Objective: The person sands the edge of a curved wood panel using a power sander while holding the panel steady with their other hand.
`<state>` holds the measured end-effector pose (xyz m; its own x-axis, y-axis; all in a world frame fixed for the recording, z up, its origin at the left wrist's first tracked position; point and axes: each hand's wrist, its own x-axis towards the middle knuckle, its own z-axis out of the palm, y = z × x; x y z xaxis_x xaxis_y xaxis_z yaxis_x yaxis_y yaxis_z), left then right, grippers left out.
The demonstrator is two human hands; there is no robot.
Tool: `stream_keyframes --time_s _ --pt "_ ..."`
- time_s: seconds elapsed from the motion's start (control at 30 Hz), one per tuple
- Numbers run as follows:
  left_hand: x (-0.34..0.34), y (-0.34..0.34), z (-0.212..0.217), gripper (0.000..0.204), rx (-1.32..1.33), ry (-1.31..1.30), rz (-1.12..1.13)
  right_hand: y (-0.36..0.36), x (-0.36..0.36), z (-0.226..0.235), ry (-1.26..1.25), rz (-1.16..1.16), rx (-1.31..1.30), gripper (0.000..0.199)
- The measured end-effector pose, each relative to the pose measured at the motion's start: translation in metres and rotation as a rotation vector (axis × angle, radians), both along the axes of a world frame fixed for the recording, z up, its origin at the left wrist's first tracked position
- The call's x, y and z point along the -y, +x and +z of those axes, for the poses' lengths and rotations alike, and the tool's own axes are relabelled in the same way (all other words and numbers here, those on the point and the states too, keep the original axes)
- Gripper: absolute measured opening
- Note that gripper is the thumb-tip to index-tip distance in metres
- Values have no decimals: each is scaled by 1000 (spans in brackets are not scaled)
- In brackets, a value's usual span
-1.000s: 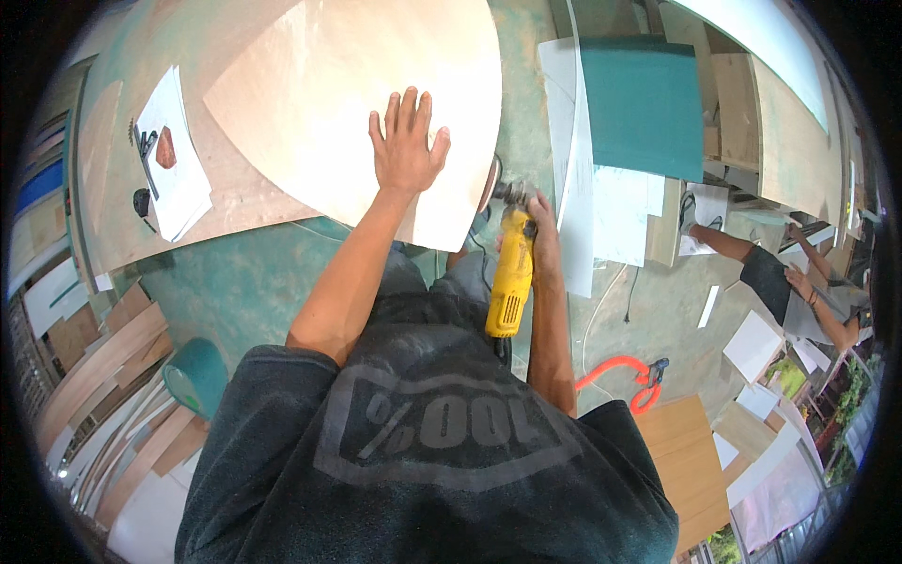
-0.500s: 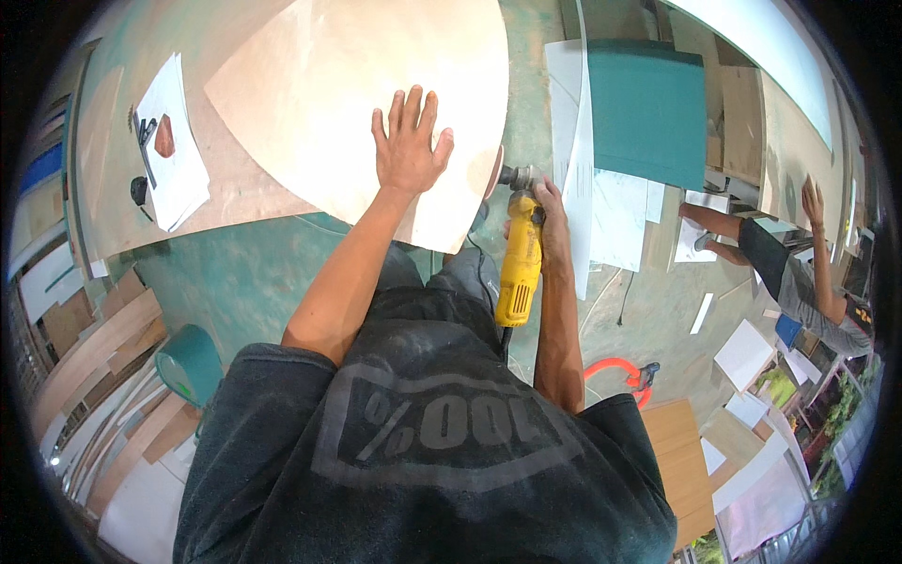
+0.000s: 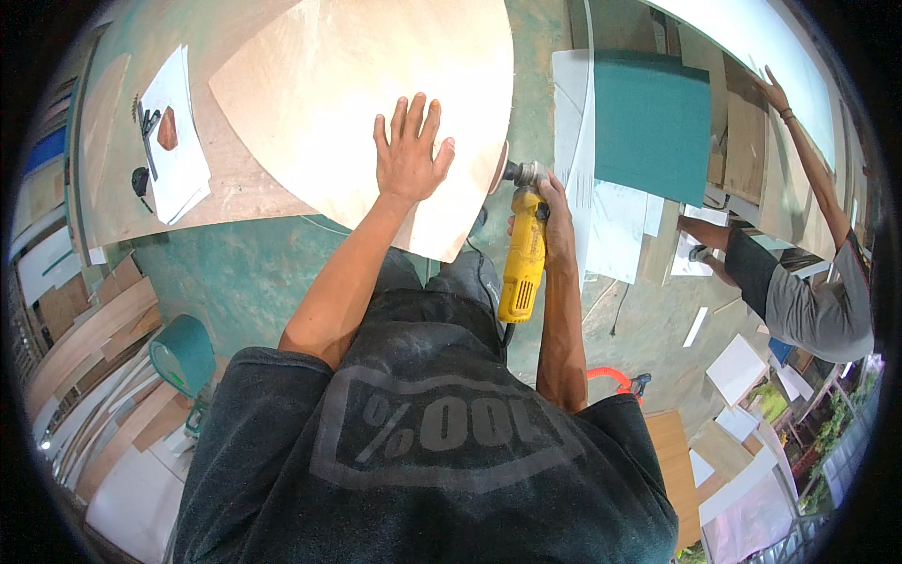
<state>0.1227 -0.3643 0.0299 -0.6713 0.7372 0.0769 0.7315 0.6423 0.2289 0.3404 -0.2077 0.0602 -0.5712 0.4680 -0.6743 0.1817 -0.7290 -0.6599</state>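
Note:
A large rounded plywood panel (image 3: 348,103) lies on a workbench (image 3: 235,188). My left hand (image 3: 409,155) rests flat on the panel near its right edge, fingers spread. A yellow angle grinder (image 3: 522,254) is gripped in my right hand (image 3: 556,221), its metal head and disc touching the panel's right edge at about mid height. The grinder's cord runs down toward my body.
White paper sheets (image 3: 178,141) with small tools lie at the bench's left end. A green board (image 3: 653,122) and white sheets lie on the floor to the right. Another person (image 3: 808,273) reaches up to a white panel at far right. Stacked boards fill the lower left.
My left hand and the grinder have stayed nearly in place on the panel. The other person at right has straightened and raised an arm to the white panel.

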Motion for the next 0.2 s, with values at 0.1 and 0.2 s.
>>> stream_keyframes --time_s 0.1,0.2 --pt "-1 0 2 67 7 -17 -6 -3 -5 -1 -4 4 -20 68" --pt "-1 -1 1 67 -11 -18 -9 -4 -9 -3 13 39 -40 59"
